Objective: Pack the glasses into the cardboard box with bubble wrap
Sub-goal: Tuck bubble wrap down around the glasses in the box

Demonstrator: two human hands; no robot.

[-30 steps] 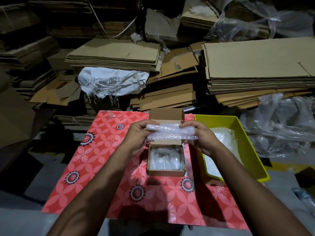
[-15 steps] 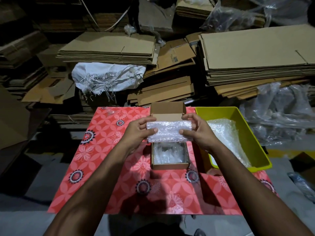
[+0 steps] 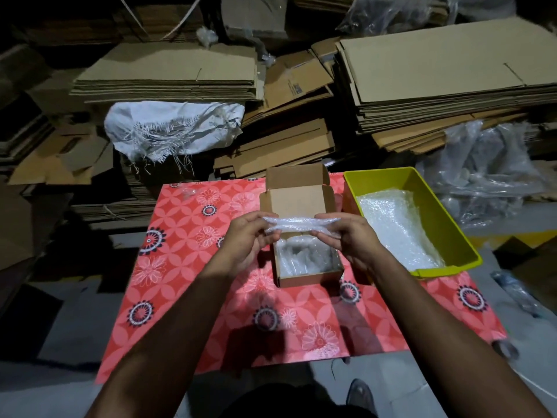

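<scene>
Head view: left hand [image 3: 244, 241] and right hand [image 3: 351, 238] pinch a bubble wrap strip [image 3: 297, 224] above the cardboard box [image 3: 307, 267]; patterned red worktop [image 3: 193, 267] beneath them, flattened cardboard stacks [image 3: 168, 76] beyond.

Both forearms are bare from the lower edge of the view up to the wrists, with no sleeve showing on either. The left hand [image 3: 245, 241] carries no glove, ring, watch or band; the right hand [image 3: 351, 241] is likewise uncovered. Nails are too small and dim to make out. Below the red patterned mat [image 3: 193, 267], dark clothing fills the bottom centre of the view, and just right of it sits the toe of a dark shoe [image 3: 358, 393].
</scene>
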